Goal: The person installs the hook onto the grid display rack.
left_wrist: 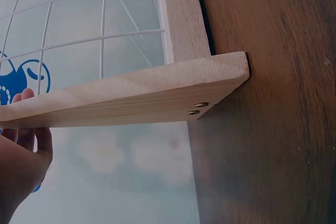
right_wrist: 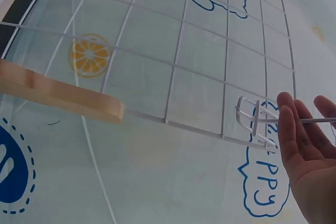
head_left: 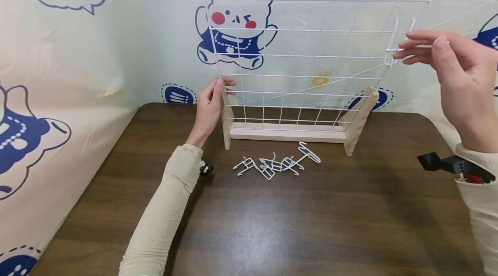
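Note:
A white wire grid panel point(head_left: 295, 56) stands upright in a wooden stand point(head_left: 288, 134) on the table. My left hand point(head_left: 209, 105) grips the top of the stand's left upright point(left_wrist: 131, 98), fingers behind it and thumb in front. At the grid's right edge my right hand point(head_left: 464, 66) holds a white wire hook point(right_wrist: 256, 120) by its prong. The hook's frame lies against the grid wires; whether it is latched on them I cannot tell. Several more white wire hooks point(head_left: 268, 168) lie in a tangled heap on the table before the stand.
The brown table point(head_left: 311, 219) backs onto a printed cloth point(head_left: 155, 42) with bears and lettering, which also hangs at the left. The stand's right upright point(head_left: 361, 122) rises below my right hand. Dark straps with small mounts point(head_left: 459, 168) sit on both wrists.

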Motion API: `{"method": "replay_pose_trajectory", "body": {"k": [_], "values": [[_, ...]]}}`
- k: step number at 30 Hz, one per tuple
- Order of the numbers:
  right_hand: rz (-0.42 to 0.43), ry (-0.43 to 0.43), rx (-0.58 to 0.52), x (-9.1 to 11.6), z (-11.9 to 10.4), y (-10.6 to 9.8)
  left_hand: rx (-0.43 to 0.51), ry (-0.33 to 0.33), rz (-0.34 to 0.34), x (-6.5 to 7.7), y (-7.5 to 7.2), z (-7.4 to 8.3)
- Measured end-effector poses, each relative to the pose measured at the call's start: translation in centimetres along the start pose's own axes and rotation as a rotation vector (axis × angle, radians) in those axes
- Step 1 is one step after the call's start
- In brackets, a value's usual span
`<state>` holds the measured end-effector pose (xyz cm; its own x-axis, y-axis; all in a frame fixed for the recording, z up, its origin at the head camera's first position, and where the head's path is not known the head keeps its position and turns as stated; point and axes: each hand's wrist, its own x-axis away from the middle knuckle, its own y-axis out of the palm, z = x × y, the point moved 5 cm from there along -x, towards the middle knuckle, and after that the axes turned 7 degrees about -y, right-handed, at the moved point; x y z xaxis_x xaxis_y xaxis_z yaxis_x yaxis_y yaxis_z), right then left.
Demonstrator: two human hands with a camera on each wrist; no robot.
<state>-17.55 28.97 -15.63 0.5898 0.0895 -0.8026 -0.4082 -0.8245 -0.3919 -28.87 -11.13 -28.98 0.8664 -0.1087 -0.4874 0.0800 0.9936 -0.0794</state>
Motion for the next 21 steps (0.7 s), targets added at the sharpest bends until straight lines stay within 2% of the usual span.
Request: {"method": "replay_pose_trajectory", "body": {"k": [6,9,13,21], "values": [[-0.081,-0.023,0.001,1.8,0.3,0.9,0.010,0.007,0.003,0.0,0.1,0.0],[-0.104,-0.007,-0.011,2.8,0.6,1.3,0.008,0.004,0.003,0.1,0.2,0.1],[-0.100,0.026,-0.032,3.4,0.7,1.5,0.011,0.005,-0.003,0.1,0.1,0.1],[-0.085,0.002,-0.038,3.6,0.1,1.3,0.019,0.009,0.003,0.0,0.1,0.1]]}}
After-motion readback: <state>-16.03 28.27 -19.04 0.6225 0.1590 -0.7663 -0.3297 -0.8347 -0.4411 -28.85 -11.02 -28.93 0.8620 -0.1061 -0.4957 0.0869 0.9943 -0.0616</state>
